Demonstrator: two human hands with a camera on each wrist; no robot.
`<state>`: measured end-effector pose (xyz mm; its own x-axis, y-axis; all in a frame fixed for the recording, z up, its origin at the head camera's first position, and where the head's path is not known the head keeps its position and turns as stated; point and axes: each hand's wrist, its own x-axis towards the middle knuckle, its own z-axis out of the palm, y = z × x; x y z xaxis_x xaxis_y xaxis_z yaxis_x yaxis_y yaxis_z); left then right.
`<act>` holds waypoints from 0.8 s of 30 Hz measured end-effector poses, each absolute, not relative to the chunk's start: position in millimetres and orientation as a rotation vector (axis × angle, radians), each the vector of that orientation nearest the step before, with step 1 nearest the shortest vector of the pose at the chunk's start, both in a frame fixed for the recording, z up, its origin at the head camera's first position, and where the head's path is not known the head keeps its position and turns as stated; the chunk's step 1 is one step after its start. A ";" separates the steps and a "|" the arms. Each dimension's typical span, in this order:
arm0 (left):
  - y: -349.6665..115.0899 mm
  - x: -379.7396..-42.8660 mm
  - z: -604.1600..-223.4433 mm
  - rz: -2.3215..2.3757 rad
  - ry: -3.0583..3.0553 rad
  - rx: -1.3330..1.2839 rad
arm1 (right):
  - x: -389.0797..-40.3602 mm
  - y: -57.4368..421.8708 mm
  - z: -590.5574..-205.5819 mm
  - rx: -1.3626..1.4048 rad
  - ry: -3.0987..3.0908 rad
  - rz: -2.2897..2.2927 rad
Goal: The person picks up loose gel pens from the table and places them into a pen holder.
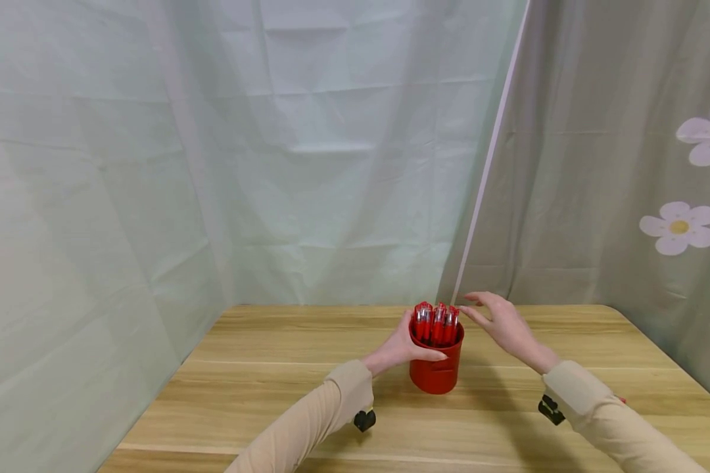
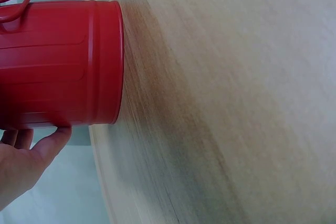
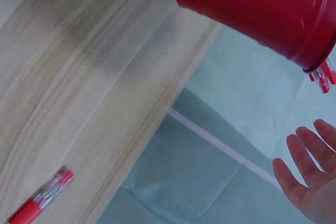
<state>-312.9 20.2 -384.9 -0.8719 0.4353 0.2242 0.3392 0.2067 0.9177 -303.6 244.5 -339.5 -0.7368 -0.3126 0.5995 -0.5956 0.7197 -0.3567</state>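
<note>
A red bucket-shaped pen holder (image 1: 434,373) stands on the wooden table, packed with several red pens (image 1: 438,326) with clear barrel ends pointing up. My left hand (image 1: 403,344) holds the holder from its left side, thumb across the front near the rim. In the left wrist view the left thumb and fingers (image 2: 51,144) lie against the holder's red wall (image 2: 52,66). On the other side, my right hand (image 1: 503,327) hovers beside the pen tops with nothing in it. The right wrist view shows its fingers (image 3: 302,156) spread and apart from the pens.
One more red pen (image 3: 44,195) lies on the table; in the head view my right sleeve (image 1: 586,394) hides most of it. A pale curtain (image 1: 331,164) hangs behind the table's far edge, with a grey flowered one (image 1: 568,197) to the right.
</note>
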 end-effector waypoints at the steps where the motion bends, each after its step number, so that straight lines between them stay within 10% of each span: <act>1: 20.2 -312.9 -384.8 1.774 2.374 0.777 | -302.5 246.9 -339.6 0.693 -2.421 0.742; 24: 21.4 -311.2 -385.5 1.806 2.358 0.754 | -288.8 301.9 -354.4 0.672 -2.534 0.628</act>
<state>-311.2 21.4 -385.5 -0.8761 0.4237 0.2300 0.3323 0.1853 0.9248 -288.8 301.9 -354.4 -0.7838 -0.3453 0.5162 -0.5464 0.7785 -0.3088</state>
